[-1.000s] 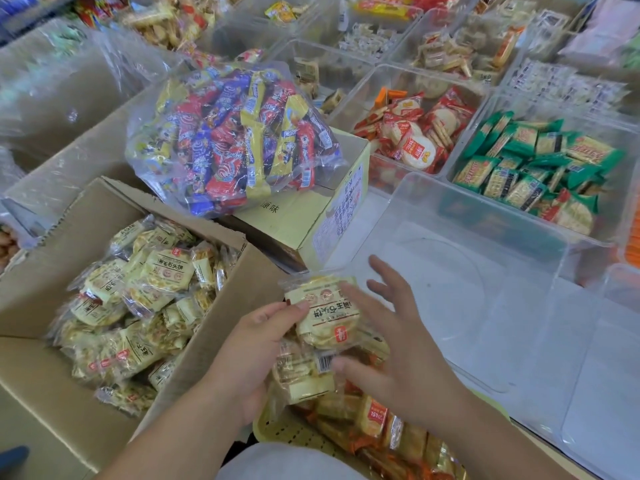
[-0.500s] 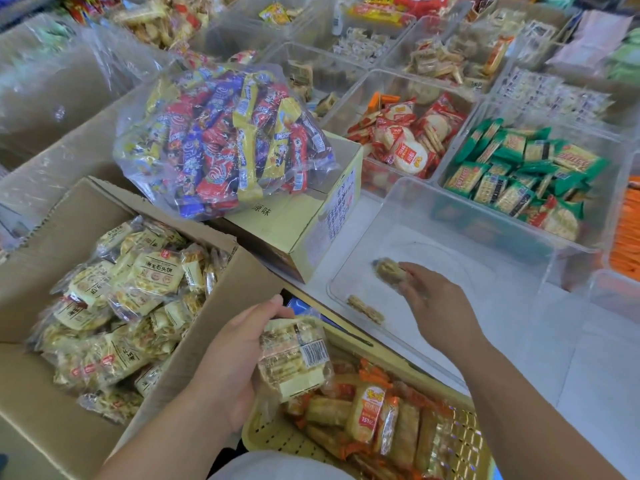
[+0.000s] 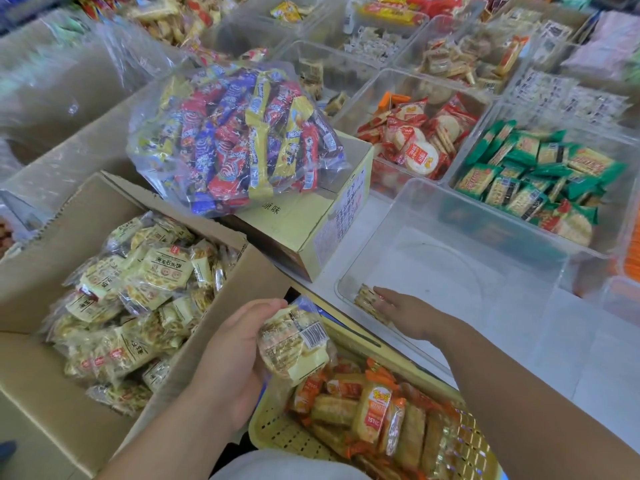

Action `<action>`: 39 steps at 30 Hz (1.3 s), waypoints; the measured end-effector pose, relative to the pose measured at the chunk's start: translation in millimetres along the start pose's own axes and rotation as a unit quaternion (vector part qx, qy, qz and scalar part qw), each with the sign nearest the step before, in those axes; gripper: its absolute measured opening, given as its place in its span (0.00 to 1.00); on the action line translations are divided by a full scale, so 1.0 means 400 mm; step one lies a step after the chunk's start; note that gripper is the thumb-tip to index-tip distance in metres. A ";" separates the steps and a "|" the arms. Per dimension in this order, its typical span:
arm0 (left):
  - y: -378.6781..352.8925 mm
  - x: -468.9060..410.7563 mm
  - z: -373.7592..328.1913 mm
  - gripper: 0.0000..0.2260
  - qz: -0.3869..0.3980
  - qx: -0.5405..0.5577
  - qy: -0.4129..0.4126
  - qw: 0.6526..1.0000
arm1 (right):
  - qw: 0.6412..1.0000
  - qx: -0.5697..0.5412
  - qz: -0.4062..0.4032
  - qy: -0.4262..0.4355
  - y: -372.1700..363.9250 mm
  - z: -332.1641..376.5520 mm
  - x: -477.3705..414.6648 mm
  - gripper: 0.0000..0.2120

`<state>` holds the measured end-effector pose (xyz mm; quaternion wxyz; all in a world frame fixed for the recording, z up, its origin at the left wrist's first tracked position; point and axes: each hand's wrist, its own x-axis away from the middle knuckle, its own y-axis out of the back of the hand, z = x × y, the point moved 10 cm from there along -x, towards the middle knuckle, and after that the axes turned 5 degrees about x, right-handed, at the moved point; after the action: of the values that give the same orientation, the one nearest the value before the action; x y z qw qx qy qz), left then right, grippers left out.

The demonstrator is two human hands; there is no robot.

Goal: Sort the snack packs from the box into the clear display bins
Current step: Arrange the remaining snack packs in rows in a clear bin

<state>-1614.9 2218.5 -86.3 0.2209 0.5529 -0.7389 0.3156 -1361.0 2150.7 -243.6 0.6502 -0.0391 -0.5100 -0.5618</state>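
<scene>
An open cardboard box (image 3: 41, 403) at the left holds several pale yellow biscuit packs (image 3: 145, 282). My left hand (image 3: 235, 355) grips a small stack of these packs (image 3: 294, 344) between the box and the bin. A large clear bin (image 3: 446, 216) sits right of centre. My right hand (image 3: 412, 313) reaches into its near left corner, fingers stretched out over the biscuit packs (image 3: 369, 297) lying on the bin floor. Whether it still holds one cannot be told.
A yellow basket (image 3: 277, 434) of orange snack packs sits below my hands. A bag of mixed bars (image 3: 235, 136) lies on a yellow carton (image 3: 311, 220). Filled clear bins with red packs (image 3: 415, 140) and green packs (image 3: 530, 178) stand behind.
My right hand took packs from the stack to the clear bin, then slid back to the bin's near left corner over the packs. My left hand kept its stack.
</scene>
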 end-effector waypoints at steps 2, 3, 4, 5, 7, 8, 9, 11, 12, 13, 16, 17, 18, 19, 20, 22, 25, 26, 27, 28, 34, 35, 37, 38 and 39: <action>0.005 -0.003 0.003 0.11 -0.006 0.011 -0.001 1.000 | 1.000 -0.012 0.018 -0.002 -0.004 -0.003 0.010 0.28; 0.008 -0.006 0.006 0.09 -0.008 0.021 0.001 1.000 | 1.000 -0.016 0.025 -0.001 -0.005 -0.001 0.016 0.29; 0.008 -0.006 0.010 0.08 -0.008 0.034 0.007 0.999 | 1.000 -0.012 0.027 0.002 -0.004 0.003 0.022 0.30; 0.008 -0.007 0.016 0.10 -0.008 0.052 0.015 0.999 | 1.000 0.005 0.022 0.006 0.003 0.009 0.028 0.31; -0.003 -0.007 0.019 0.12 -0.003 0.092 0.032 0.995 | 0.999 0.051 -0.013 0.010 0.038 0.031 0.051 0.33; -0.010 -0.007 0.018 0.14 0.002 0.115 0.041 0.992 | 0.997 0.061 -0.040 0.023 0.061 0.053 0.071 0.34; -0.019 -0.008 0.016 0.16 0.010 0.142 0.050 0.989 | 0.995 0.051 -0.064 0.052 0.082 0.084 0.098 0.36; -0.037 -0.007 0.009 0.21 0.027 0.183 0.062 0.981 | 0.985 -0.002 -0.079 0.156 0.103 0.171 0.175 0.41; -0.049 -0.004 0.006 0.23 0.037 0.191 0.066 0.979 | 0.974 -0.031 -0.078 0.212 0.103 0.221 0.222 0.43; -0.061 0.000 0.006 0.23 0.048 0.193 0.072 0.978 | 0.960 -0.060 -0.084 0.262 0.104 0.266 0.268 0.43; -0.089 0.012 0.010 0.22 0.072 0.158 0.085 0.981 | 0.912 -0.153 -0.162 0.345 0.121 0.337 0.363 0.29; -0.095 0.013 0.015 0.23 0.079 0.125 0.089 0.985 | 0.899 -0.184 -0.189 0.349 0.127 0.341 0.378 0.22; -0.100 0.014 0.018 0.25 0.090 0.078 0.092 0.989 | 0.889 -0.221 -0.207 0.344 0.131 0.338 0.385 0.16; -0.103 0.013 0.021 0.28 0.100 0.020 0.091 0.991 | 0.881 -0.269 -0.214 0.326 0.132 0.327 0.385 0.10; -0.100 0.011 0.024 0.32 0.102 -0.034 0.086 0.990 | 0.870 -0.329 -0.210 0.300 0.131 0.312 0.380 0.07; -0.093 0.006 0.027 0.35 0.098 -0.093 0.067 0.989 | 0.846 -0.430 -0.209 0.236 0.122 0.273 0.364 0.13; -0.104 0.004 0.023 0.23 0.112 -0.085 0.026 0.990 | 0.820 -0.507 -0.196 0.178 0.096 0.238 0.354 0.16; -0.111 0.004 0.021 0.17 0.117 -0.079 0.018 0.990 | 0.816 -0.521 -0.185 0.170 0.088 0.236 0.354 0.16; -0.117 0.003 0.021 0.13 0.120 -0.076 0.012 0.990 | 0.813 -0.532 -0.174 0.164 0.081 0.233 0.354 0.16; -0.121 0.000 0.021 0.11 0.117 -0.074 0.009 0.990 | 0.809 -0.542 -0.160 0.158 0.074 0.229 0.352 0.17; -0.153 -0.027 0.018 0.15 0.108 -0.031 0.000 0.994 | 0.797 -0.569 -0.131 0.151 0.050 0.191 0.343 0.23; -0.156 -0.035 0.018 0.15 0.102 -0.030 0.003 0.994 | 0.803 -0.556 -0.150 0.155 0.055 0.178 0.347 0.24; -0.161 -0.056 0.016 0.12 0.078 -0.037 0.012 0.996 | 0.858 -0.400 -0.244 0.212 0.096 0.169 0.383 0.28; -0.164 -0.067 0.016 0.11 0.069 -0.049 0.018 0.996 | 0.880 -0.268 -0.297 0.254 0.115 0.183 0.411 0.32; -0.171 -0.078 0.018 0.11 0.070 -0.064 0.026 0.995 | 0.879 -0.141 -0.347 0.294 0.123 0.202 0.434 0.36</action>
<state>-1540.3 2221.4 -97.4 0.2524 0.4760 -0.7887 0.2962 -1399.5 2099.1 -56.6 0.5212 0.2162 -0.1912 -0.8031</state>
